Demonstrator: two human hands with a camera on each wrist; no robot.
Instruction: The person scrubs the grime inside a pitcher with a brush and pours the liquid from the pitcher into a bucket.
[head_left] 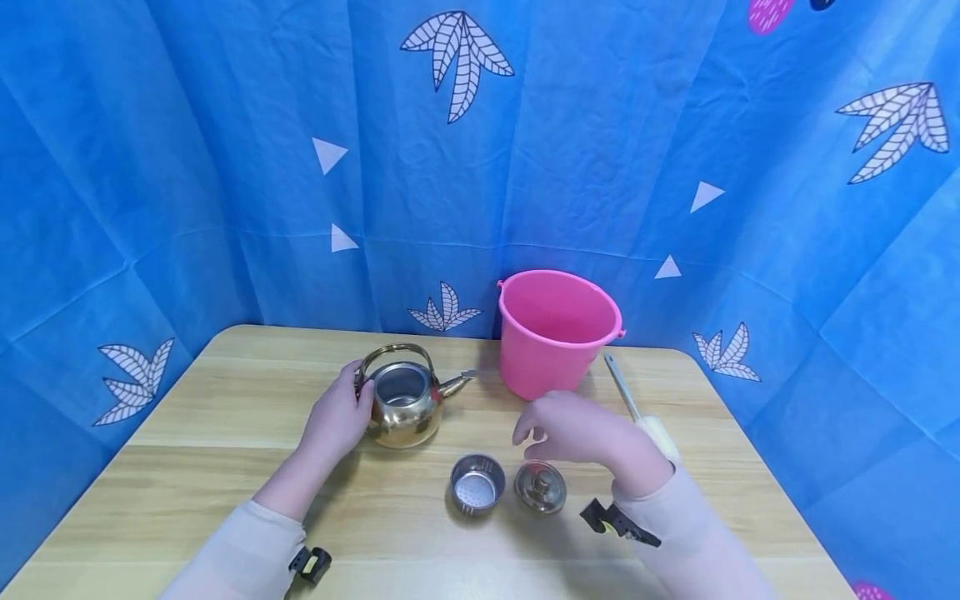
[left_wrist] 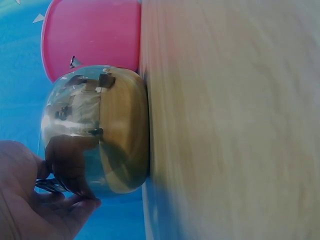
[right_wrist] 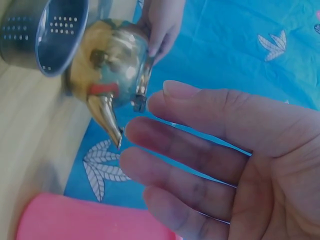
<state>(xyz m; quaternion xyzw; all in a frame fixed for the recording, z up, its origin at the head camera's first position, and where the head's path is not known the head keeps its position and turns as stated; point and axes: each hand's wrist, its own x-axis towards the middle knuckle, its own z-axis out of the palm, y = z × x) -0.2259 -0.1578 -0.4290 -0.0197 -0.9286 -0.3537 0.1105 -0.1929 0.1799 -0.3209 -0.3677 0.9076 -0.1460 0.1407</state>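
Observation:
A gold metal teapot [head_left: 407, 423] stands lidless on the table, its spout pointing right and its handle raised. My left hand [head_left: 341, 418] grips the handle at its left end, with thumb and fingers round it in the left wrist view. The right hand [head_left: 576, 429] hovers with loosely bent fingers and holds nothing; in the right wrist view its fingers [right_wrist: 175, 192] are apart from everything. Just below it lies a round metal lid [head_left: 541, 487], knob up. Left of the lid sits a perforated steel strainer basket [head_left: 477, 483], also seen in the right wrist view.
A pink bucket [head_left: 534, 367] stands at the back of the wooden table [head_left: 180, 467]. Right of it lies a long-handled tool [head_left: 622, 387] with a pale head, partly hidden by the right arm. A blue patterned curtain [head_left: 420, 183] hangs behind and around the table.

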